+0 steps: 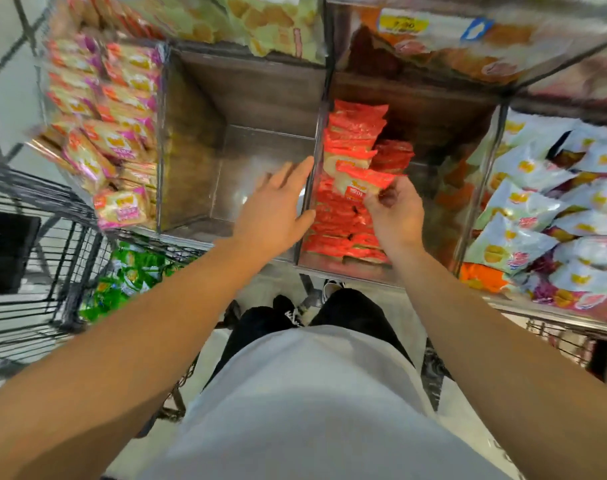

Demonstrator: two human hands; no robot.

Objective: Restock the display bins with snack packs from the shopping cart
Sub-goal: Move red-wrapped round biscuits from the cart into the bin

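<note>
Clear-walled display bins stand in a row before me. The bin holding red snack packs [343, 216] is partly filled along its left side. My right hand [394, 211] is shut on one red snack pack [361, 180] above that stack. My left hand [278, 199] is open, fingers spread, over the clear divider between the empty bin [246, 157] and the red-pack bin. The black wire shopping cart [35, 237] is at my left, with green snack packs [129, 275] lying in it.
Pink-and-orange packs [111, 143] fill the leftmost bin. White-blue packs [551, 216] fill the bin at the right. An upper tier of bins with yellow-green packs [260, 19] and a price tag [401, 24] overhangs at the back. My legs and feet [295, 313] stand close to the bins' front edge.
</note>
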